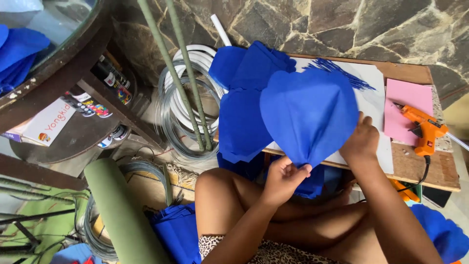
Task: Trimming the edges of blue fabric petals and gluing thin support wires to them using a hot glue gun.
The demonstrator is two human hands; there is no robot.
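**Blue petal held up between two hands above a low work board**

Nearest the camera, bare crossed legs are seen at 6 o'clock, with a roll of green material [122, 215] lying at 8 o'clock beside loose coils of thin wire.

Just above the knees, the left hand [282, 180] is closed in a pinch on the narrow lower tip of a large blue felt petal [309, 116], thumb and fingers folded around the point. The right hand [361, 142] is placed at 3 o'clock of the petal, its fingers hidden behind the right edge, so the edge is gripped or braced there; which cannot be told. The petal is held upright near the centre of the view, its cupped face turned toward the camera.

Behind it, a stack of further blue petals [242, 98] is spread at 10 o'clock over the wooden board [439, 173], on which a white sheet [373, 93] lies. At 3 o'clock an orange glue gun [424, 129] rests partly on a pink sheet [408, 110]. At 9 o'clock, coiled white and grey wire [183, 110] and two green rods [181, 73] are seen. A stone wall [342, 24] closes the far side at 12 o'clock.
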